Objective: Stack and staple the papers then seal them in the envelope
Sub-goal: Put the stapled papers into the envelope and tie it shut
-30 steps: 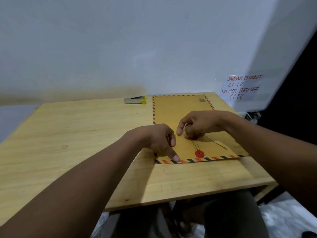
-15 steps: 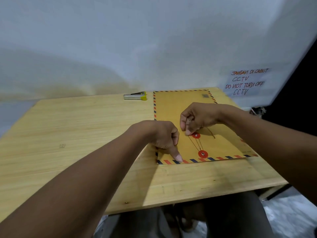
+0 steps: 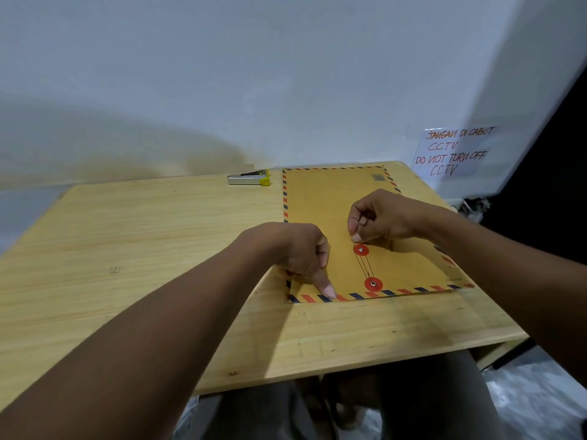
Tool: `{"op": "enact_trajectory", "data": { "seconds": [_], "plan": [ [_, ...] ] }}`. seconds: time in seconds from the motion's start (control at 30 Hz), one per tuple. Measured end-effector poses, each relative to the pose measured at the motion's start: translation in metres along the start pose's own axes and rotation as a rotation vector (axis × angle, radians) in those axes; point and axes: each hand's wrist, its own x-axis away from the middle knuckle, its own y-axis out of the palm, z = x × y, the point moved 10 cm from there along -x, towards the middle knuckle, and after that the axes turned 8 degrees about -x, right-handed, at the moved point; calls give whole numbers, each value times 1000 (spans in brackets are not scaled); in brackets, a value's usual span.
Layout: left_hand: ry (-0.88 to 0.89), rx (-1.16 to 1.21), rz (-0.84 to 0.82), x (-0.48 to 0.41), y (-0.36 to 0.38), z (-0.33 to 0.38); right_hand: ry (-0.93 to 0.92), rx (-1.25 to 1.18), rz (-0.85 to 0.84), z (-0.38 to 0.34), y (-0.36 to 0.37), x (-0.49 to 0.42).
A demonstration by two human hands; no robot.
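Plain pale wall behind; a taped handwritten note (image 3: 451, 150) about CCTV at right. Wooden table (image 3: 143, 249) in front. Head view: the stapler (image 3: 249, 178) lies at the far edge, just beside the envelope's far left corner and well apart from both hands. The brown envelope (image 3: 324, 198), with its striped border, lies flat on the table's right half. No loose papers are visible, so they are probably inside already. Left hand (image 3: 295, 249): most fingers curled, index finger (image 3: 328, 292) straight, pressing the near striped edge down; nothing is held in that grip. Right hand (image 3: 381, 217): narrow grip, thumb and forefinger pinched on the string (image 3: 365, 266) just above the upper red disc (image 3: 361, 249). Change over the last second: the right hand has lifted off the upper disc, which was covered and now shows, and the string runs taut in lines down to the lower red disc (image 3: 373, 283). Reading: stacking and stapling are done, and the closure is mid-winding. Further turns are likely needed before it holds.
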Motion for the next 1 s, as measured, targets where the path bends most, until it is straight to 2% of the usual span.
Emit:
{"op": "enact_trajectory", "data": {
  "seconds": [0.23,0.37,0.5,1.0],
  "plan": [
    [-4,7,4,1,1,1,1,-13,65,4,-2,9],
    [-8,-13,1,0,0,2,-81,31,120,-9,9,4],
    [9,-13,7,-2,0,1,-127,21,74,-19,21,-5],
    [1,11,8,0,2,0,27,8,97,5,-2,6]
  ]
}}
